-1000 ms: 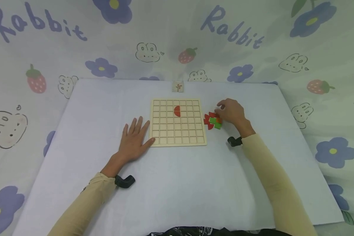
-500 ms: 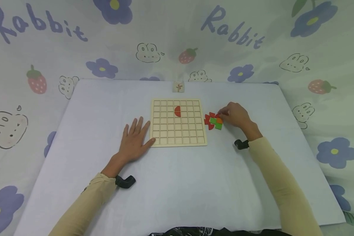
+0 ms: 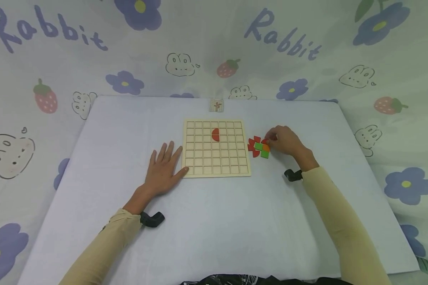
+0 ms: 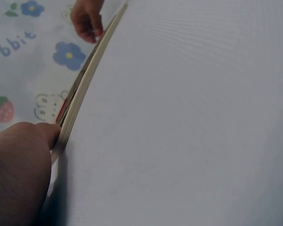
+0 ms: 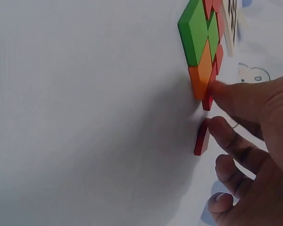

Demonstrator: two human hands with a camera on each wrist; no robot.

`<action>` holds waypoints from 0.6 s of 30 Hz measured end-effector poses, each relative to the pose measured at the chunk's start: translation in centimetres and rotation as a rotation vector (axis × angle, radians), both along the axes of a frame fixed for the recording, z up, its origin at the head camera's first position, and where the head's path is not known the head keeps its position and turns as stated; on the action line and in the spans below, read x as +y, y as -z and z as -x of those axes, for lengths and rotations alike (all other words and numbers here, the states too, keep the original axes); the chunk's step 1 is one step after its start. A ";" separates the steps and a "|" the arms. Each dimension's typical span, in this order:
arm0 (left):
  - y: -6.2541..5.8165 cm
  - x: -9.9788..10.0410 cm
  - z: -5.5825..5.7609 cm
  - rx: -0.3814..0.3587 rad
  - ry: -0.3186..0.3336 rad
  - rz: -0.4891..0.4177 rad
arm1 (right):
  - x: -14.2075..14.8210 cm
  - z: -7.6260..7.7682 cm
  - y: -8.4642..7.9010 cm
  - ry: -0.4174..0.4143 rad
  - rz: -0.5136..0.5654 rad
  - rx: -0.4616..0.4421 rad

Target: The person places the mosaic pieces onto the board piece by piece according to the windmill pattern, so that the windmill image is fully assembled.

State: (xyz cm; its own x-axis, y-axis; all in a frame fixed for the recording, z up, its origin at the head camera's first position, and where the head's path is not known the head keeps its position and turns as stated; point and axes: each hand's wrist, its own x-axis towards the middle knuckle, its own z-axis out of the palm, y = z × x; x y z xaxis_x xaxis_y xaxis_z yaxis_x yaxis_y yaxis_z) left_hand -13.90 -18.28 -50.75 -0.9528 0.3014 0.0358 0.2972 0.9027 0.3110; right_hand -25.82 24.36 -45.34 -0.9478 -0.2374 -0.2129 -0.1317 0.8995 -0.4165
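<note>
A square wooden grid board lies on the white table, with two red quarter-round pieces forming a half disc in its upper part. My left hand rests flat, fingers spread, its thumb on the board's lower left corner. Right of the board sits a small pile of red pieces, green squares and an orange piece. At the pile's right side is my right hand. In the right wrist view its thumb touches one red piece and its index fingertip touches a separate red piece; the two digits stand apart.
A small patterned square lies at the table's back edge behind the board. A cloth printed with rabbits, flowers and strawberries hangs behind and beside the table.
My right hand has moved slightly right and toward me, its fingertips coming down at the pile's right side, uncovering more of the orange piece. The left hand has stayed in place.
</note>
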 end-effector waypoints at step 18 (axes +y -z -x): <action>-0.1 0.1 0.0 0.001 -0.003 0.006 | 0.7 -0.5 0.2 -0.048 0.037 -0.012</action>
